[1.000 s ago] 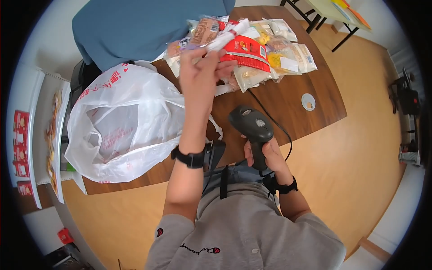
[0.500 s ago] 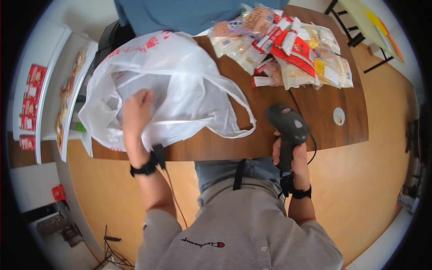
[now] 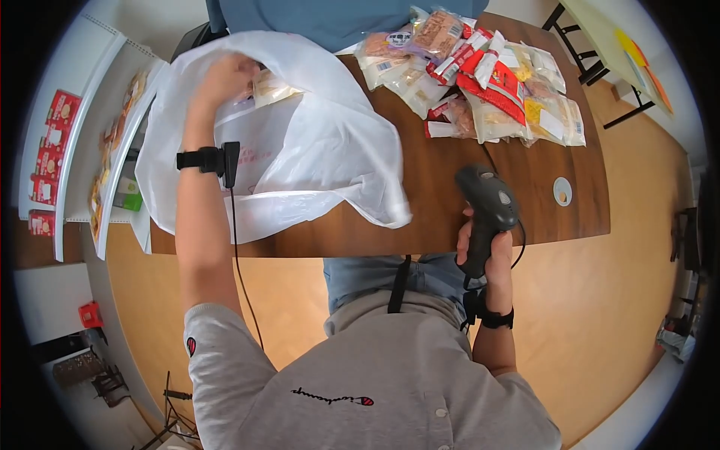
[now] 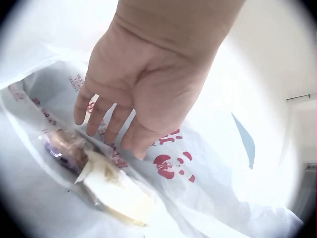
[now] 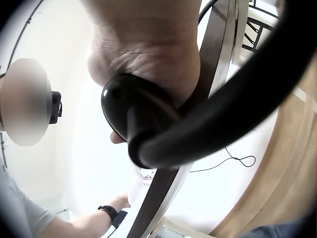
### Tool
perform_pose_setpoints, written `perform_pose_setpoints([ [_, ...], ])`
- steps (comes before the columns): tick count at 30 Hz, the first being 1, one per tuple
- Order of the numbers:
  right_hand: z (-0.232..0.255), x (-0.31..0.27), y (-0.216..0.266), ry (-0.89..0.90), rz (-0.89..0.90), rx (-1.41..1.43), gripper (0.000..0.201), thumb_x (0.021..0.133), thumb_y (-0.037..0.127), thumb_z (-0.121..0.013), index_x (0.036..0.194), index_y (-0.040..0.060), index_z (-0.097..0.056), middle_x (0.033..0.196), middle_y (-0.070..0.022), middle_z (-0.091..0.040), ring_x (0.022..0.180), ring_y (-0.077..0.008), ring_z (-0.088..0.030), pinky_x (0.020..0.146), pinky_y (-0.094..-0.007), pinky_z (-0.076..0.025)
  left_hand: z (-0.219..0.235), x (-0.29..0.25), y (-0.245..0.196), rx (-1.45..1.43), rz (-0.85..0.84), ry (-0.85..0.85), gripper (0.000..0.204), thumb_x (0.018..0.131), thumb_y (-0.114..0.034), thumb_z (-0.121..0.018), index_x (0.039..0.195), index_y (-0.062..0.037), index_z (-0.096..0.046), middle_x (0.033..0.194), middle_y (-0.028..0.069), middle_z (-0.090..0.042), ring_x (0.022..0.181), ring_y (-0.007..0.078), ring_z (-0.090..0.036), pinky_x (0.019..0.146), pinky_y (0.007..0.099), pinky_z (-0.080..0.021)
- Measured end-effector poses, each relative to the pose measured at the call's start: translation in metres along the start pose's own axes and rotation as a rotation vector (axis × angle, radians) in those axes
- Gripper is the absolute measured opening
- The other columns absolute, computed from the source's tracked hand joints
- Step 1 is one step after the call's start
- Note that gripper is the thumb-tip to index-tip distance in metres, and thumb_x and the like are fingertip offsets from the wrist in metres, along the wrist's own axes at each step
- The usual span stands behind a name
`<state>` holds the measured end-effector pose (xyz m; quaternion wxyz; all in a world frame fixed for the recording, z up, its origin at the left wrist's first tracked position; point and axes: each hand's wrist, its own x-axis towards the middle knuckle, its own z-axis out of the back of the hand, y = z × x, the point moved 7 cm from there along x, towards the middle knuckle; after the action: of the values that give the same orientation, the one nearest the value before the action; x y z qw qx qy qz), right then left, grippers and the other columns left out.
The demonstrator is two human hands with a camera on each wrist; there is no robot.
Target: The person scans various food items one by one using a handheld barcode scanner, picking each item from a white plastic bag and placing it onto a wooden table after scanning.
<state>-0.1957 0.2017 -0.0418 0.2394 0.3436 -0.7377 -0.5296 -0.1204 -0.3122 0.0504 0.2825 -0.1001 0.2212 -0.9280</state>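
Note:
My left hand (image 3: 225, 79) reaches into the white plastic bag (image 3: 322, 135) at the left of the table. Its fingers hang straight and slightly spread in the left wrist view, holding nothing. Below the fingertips, inside the bag, lie a pale food packet (image 4: 116, 191) and a pinkish one with a purple label (image 4: 64, 148). My right hand (image 3: 499, 259) grips a black barcode scanner (image 3: 487, 202) by its handle, near the table's front edge. In the right wrist view the butt of the handle and its thick cable (image 5: 223, 114) fill the middle.
A heap of packaged foods (image 3: 420, 82) lies at the back right of the table (image 3: 431, 180), with a red packet (image 3: 495, 90) on top. A round white sticker (image 3: 562, 191) is at the right. Shelves with red boxes (image 3: 56, 150) stand left; a blue chair back (image 3: 345, 22) is behind.
My left hand has moved from the food heap to the bag at the left and then deeper toward its far side. The bag's mouth has lifted. The scanner stays in my right hand.

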Motion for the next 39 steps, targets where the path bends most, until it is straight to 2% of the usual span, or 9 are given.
perform_pose_setpoints([
  [6, -0.001, 0.003, -0.001, 0.051, -0.036, 0.031, 0.090, 0.086, 0.073, -0.052, 0.127, -0.0070, -0.047, 0.076, -0.0107, -0.062, 0.056, -0.0155, -0.061, 0.050, -0.0243, -0.047, -0.044, -0.025, -0.003, -0.022, -0.269, 0.019, 0.068, 0.072, -0.041, -0.081, 0.127, -0.0080, -0.059, 0.128, 0.0165, -0.061, 0.120, 0.0346, -0.055, 0.102, 0.0400, -0.043],
  [13, 0.001, 0.001, -0.004, 0.054, -0.038, 0.044, 0.091, 0.085, 0.073, -0.052, 0.129, -0.0068, -0.047, 0.077, -0.0106, -0.062, 0.056, -0.0157, -0.061, 0.051, -0.0247, -0.048, -0.053, -0.024, 0.007, 0.199, 0.028, 0.106, 0.075, 0.063, -0.047, -0.081, 0.122, -0.0049, -0.062, 0.128, 0.0182, -0.060, 0.122, 0.0371, -0.052, 0.102, 0.0448, -0.043],
  [15, 0.001, 0.000, -0.004, 0.033, -0.036, 0.050, 0.091, 0.085, 0.073, -0.052, 0.129, -0.0067, -0.047, 0.078, -0.0104, -0.062, 0.057, -0.0156, -0.061, 0.051, -0.0247, -0.048, -0.041, -0.041, 0.003, 0.419, -0.054, -0.072, 0.070, 0.063, -0.025, -0.085, 0.125, -0.0037, -0.059, 0.111, 0.0152, -0.068, 0.104, 0.0328, -0.063, 0.094, 0.0401, -0.048],
  [17, 0.005, -0.001, -0.004, 0.017, -0.042, 0.060, 0.091, 0.085, 0.073, -0.053, 0.130, -0.0065, -0.047, 0.079, -0.0102, -0.062, 0.058, -0.0155, -0.061, 0.052, -0.0247, -0.049, -0.019, -0.083, -0.020, 0.318, -0.276, -0.402, 0.075, 0.060, -0.025, -0.086, 0.125, -0.0022, -0.055, 0.103, 0.0159, -0.069, 0.096, 0.0324, -0.065, 0.088, 0.0371, -0.050],
  [19, 0.003, -0.001, -0.004, 0.056, -0.051, 0.053, 0.091, 0.084, 0.073, -0.054, 0.130, -0.0062, -0.048, 0.079, -0.0100, -0.062, 0.060, -0.0152, -0.062, 0.053, -0.0247, -0.050, -0.013, -0.120, 0.001, 0.103, 0.256, -0.165, 0.069, 0.064, -0.019, -0.087, 0.122, -0.0025, -0.054, 0.104, 0.0151, -0.068, 0.096, 0.0281, -0.065, 0.088, 0.0330, -0.050],
  [22, 0.001, 0.000, -0.004, 0.061, -0.076, 0.063, 0.091, 0.084, 0.073, -0.054, 0.129, -0.0061, -0.049, 0.079, -0.0101, -0.062, 0.060, -0.0154, -0.062, 0.054, -0.0247, -0.050, -0.005, -0.189, 0.007, -0.226, 0.310, -0.236, 0.060, 0.069, -0.009, -0.085, 0.120, -0.0025, -0.054, 0.106, 0.0141, -0.068, 0.097, 0.0279, -0.067, 0.083, 0.0332, -0.053],
  [27, 0.001, 0.002, -0.006, 0.097, -0.103, 0.076, 0.092, 0.084, 0.072, -0.055, 0.130, -0.0060, -0.048, 0.079, -0.0102, -0.062, 0.060, -0.0156, -0.062, 0.053, -0.0248, -0.050, -0.013, -0.241, -0.059, -0.889, 0.185, -0.448, 0.065, 0.071, 0.004, -0.082, 0.126, -0.0012, -0.048, 0.113, 0.0112, -0.066, 0.104, 0.0194, -0.065, 0.089, 0.0329, -0.054],
  [32, 0.002, 0.001, -0.004, 0.085, -0.084, 0.073, 0.090, 0.084, 0.071, -0.056, 0.130, -0.0060, -0.048, 0.080, -0.0102, -0.063, 0.060, -0.0155, -0.063, 0.053, -0.0252, -0.050, -0.093, -0.195, -0.147, -1.042, 0.054, -0.249, 0.061, 0.073, 0.007, -0.080, 0.125, -0.0044, -0.049, 0.111, 0.0061, -0.064, 0.100, 0.0134, -0.063, 0.084, 0.0271, -0.054],
  [39, 0.007, -0.004, -0.007, 0.071, -0.027, 0.085, 0.077, 0.088, 0.066, -0.056, 0.118, -0.0047, -0.054, 0.084, -0.0097, -0.063, 0.063, -0.0158, -0.064, 0.056, -0.0266, -0.052, -0.145, -0.167, -0.234, -0.441, -0.167, -0.291, 0.053, 0.071, 0.002, -0.077, 0.120, -0.0070, -0.057, 0.105, 0.0148, -0.068, 0.098, 0.0266, -0.068, 0.080, 0.0332, -0.053],
])
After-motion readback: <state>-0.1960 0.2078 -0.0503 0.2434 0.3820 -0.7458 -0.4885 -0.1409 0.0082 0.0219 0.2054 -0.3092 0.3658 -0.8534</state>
